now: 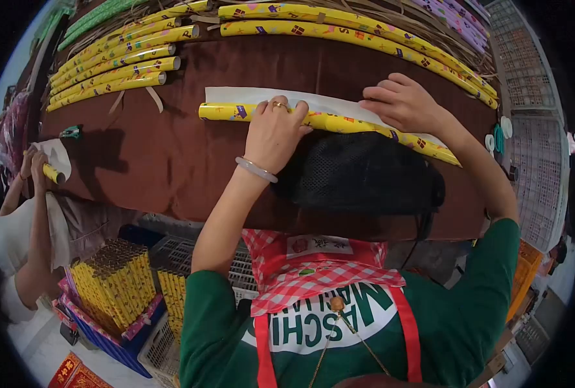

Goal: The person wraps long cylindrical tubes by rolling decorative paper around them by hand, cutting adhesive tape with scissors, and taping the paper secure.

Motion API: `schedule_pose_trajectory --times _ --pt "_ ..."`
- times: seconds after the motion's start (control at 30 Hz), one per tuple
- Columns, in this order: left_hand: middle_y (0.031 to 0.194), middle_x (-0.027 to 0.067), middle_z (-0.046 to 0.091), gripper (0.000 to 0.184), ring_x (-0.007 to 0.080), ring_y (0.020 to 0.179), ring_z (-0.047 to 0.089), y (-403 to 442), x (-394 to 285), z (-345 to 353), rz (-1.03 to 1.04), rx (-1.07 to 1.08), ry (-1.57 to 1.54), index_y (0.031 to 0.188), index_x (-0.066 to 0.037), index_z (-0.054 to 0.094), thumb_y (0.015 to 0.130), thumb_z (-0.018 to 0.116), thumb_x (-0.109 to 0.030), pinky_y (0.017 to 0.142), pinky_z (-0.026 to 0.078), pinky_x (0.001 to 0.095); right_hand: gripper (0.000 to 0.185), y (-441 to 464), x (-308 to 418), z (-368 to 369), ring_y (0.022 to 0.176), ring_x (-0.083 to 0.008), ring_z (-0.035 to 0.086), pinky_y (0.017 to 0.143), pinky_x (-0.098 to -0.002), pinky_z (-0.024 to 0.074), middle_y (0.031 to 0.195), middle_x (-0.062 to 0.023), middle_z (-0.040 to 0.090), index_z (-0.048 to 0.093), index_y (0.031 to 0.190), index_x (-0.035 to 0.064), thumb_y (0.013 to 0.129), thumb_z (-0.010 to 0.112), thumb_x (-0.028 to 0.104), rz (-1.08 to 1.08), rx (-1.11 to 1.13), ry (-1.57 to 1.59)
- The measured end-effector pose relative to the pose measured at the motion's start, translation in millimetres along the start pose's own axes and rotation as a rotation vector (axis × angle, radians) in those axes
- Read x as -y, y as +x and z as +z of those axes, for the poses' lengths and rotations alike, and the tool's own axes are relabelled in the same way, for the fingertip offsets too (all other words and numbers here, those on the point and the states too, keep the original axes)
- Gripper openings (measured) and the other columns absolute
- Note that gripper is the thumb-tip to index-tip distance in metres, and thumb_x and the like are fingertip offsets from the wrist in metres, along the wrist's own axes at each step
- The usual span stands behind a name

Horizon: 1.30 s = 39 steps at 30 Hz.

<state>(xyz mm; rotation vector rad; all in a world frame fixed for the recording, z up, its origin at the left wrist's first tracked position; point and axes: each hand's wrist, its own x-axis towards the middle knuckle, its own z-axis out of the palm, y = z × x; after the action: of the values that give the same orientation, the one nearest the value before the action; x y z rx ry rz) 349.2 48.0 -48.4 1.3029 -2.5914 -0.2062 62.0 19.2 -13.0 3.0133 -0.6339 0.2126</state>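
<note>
Item, main: one yellow printed roll [358, 123], lying crosswise before the person, a white sheet [329, 103] showing along its far edge. The left hand [276, 126] is resting over the roll's left part, fingers bending across its top, spread slightly, thumb lying toward the near side; whether they are gripping or only pressing, one cannot tell. The right hand [400, 107] is touching or hovering just over the sheet's right part, fingers half curling; whether they are pinching paper, one cannot tell.

Surface: brown cloth [151, 171], covering the table. A black mesh object [365, 171] is lying just below the roll. Yellow finished rolls [116, 74] are lying side by side at far left, longer ones [365, 39] along the far edge. A small green tool [71, 131] is lying at left.

Room: a co-worker's hands [36, 165] are holding another yellow roll [53, 173]. Below, a blue crate [135, 355] is holding upright yellow rolls [109, 291]. Grid panels [536, 168] are standing at right.

Pose: the left forearm, wearing a pale bangle [256, 169], is reaching nearly straight forward; the right elbow is bending outward, its forearm slanting inward.
</note>
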Motion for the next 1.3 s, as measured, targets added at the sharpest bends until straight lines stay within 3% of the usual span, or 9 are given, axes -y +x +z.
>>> schedule_pose_trajectory --times 0.03,0.13,0.27,0.47,0.57,0.73,0.97,1.17,1.3 --pt "0.095 0.0146 0.06 0.034 0.0314 0.09 0.059 0 0 -1 -0.005 0.003 -0.018 0.101 -0.007 0.052 0.078 0.068 -0.025 0.084 0.046 0.0404 0.023 -6 6 -4 0.089 -0.0177 0.054 0.083 -0.0324 0.0407 0.102 -0.0016 0.055 0.064 0.102 0.0115 0.079 0.062 0.013 0.007 0.001 -0.001" --pt "0.097 0.014 0.059 0.034 0.0315 0.091 0.059 -1 3 -1 0.013 -0.007 -0.042 0.103 -0.007 0.052 0.077 0.069 -0.021 0.084 0.045 0.0405 0.024 -36 25 -10 0.084 -0.0248 0.058 0.075 -0.0341 0.0455 0.094 -0.0061 0.059 0.062 0.101 0.0077 0.077 0.066 0.009 0.297 -0.123 0.131" --pt "0.095 0.0133 0.056 0.027 0.0298 0.093 0.056 -3 10 0 0.058 0.005 -0.068 0.102 -0.008 0.05 0.079 0.063 -0.01 0.086 0.044 0.0411 0.027 -90 63 -13 0.093 -0.025 0.059 0.079 -0.0342 0.0462 0.102 -0.0074 0.062 0.061 0.104 0.0085 0.078 0.067 0.013 0.589 -0.071 0.217" --pt "0.096 0.0129 0.058 0.029 0.0288 0.093 0.058 1 7 3 0.101 0.018 0.005 0.106 -0.007 0.052 0.08 0.063 -0.012 0.084 0.044 0.0394 0.028 -121 80 -9 0.098 -0.0252 0.058 0.085 -0.0374 0.044 0.104 -0.007 0.062 0.062 0.106 0.0096 0.079 0.067 0.013 0.661 -0.023 0.047" --pt "0.103 0.0119 0.059 0.033 0.0313 0.093 0.058 7 -2 12 0.153 -0.101 -0.006 0.107 -0.006 0.051 0.077 0.065 -0.008 0.082 0.045 0.0403 0.028 -131 81 -6 0.098 -0.0259 0.058 0.084 -0.0375 0.0443 0.104 -0.0067 0.062 0.062 0.106 0.0101 0.079 0.067 0.013 0.728 -0.056 0.018" --pt "0.106 0.0105 0.061 0.034 0.0267 0.098 0.059 10 -11 5 0.149 0.03 0.01 0.108 -0.006 0.051 0.079 0.066 -0.013 0.084 0.044 0.0381 0.031 -146 86 6 0.101 -0.028 0.055 0.085 -0.0389 0.0431 0.107 -0.0068 0.058 0.06 0.107 0.0109 0.077 0.066 0.011 0.82 -0.09 0.097" --pt "0.122 0.0156 0.051 0.045 0.0333 0.099 0.057 2 3 5 0.176 0.006 -0.074 0.118 -0.004 0.049 0.077 0.067 -0.013 0.084 0.046 0.0411 0.026 -133 88 -10 0.095 -0.0249 0.056 0.084 -0.037 0.0412 0.102 -0.0047 0.059 0.063 0.103 0.012 0.078 0.067 0.014 0.814 -0.189 0.109" --pt "0.113 0.0121 0.05 0.041 0.0276 0.104 0.052 1 1 -5 0.222 0.051 -0.016 0.115 0.0 0.051 0.079 0.065 -0.017 0.086 0.044 0.0383 0.01 -82 16 -39 0.083 -0.0218 0.058 0.076 -0.0341 0.042 0.087 -0.0023 0.06 0.065 0.09 0.0119 0.081 0.066 0.015 0.709 -0.425 0.045" --pt "0.111 0.0115 0.049 0.04 0.0279 0.101 0.053 -1 9 -4 0.293 -0.031 -0.018 0.117 -0.001 0.052 0.082 0.061 -0.016 0.084 0.046 0.037 0.013 -30 -80 -30 0.082 -0.0242 0.06 0.073 -0.0355 0.0455 0.086 -0.0057 0.063 0.066 0.09 0.0077 0.081 0.065 0.017 0.767 -0.478 0.177"
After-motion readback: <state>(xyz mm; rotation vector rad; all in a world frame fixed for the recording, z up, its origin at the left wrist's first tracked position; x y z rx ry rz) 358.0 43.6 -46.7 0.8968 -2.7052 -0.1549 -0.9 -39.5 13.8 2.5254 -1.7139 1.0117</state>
